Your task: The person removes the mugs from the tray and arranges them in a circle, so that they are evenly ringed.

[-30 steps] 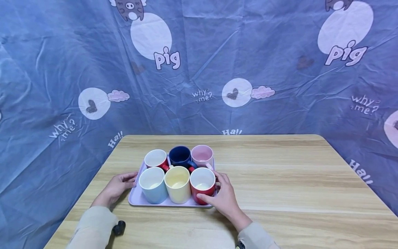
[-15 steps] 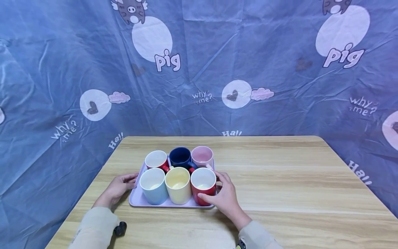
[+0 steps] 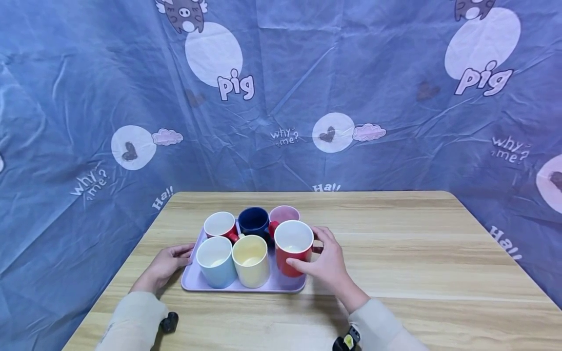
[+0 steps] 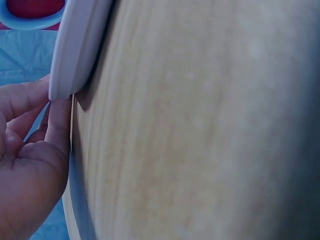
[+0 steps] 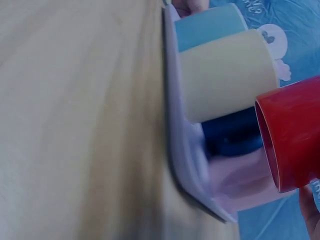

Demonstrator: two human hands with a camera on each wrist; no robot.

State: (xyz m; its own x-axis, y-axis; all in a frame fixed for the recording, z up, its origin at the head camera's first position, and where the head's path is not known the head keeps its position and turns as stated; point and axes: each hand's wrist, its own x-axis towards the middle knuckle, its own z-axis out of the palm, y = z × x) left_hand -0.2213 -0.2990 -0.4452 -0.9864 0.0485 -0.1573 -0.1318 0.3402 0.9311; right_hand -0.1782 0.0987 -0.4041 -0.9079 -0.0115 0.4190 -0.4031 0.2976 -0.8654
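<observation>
My right hand (image 3: pixel 328 258) grips a red mug (image 3: pixel 293 263) with a white inside, thumb in front and fingers round its far right side. In the right wrist view the red mug (image 5: pixel 292 135) is raised off the lilac tray (image 3: pixel 281 285), its base showing. My left hand (image 3: pixel 166 263) pinches the tray's left edge; in the left wrist view the fingers meet at the tray rim (image 4: pixel 62 85). On the tray stand a light blue mug (image 3: pixel 219 273), a cream mug (image 3: pixel 252 274), a navy mug (image 3: pixel 250 229), another red mug (image 3: pixel 226 235) and a pink mug (image 3: pixel 283 213), partly hidden.
The tray lies on the left half of a wooden table (image 3: pixel 395 258). Behind it hangs a blue printed cloth (image 3: pixel 272 161). A dark wrist device (image 3: pixel 169 322) sits by the left sleeve, and another (image 3: pixel 347 340) by the right.
My right hand has lifted the red mug from the tray's front right corner, up and slightly right, so it now overlaps the pink mug. The left hand has stayed at the tray's edge.
</observation>
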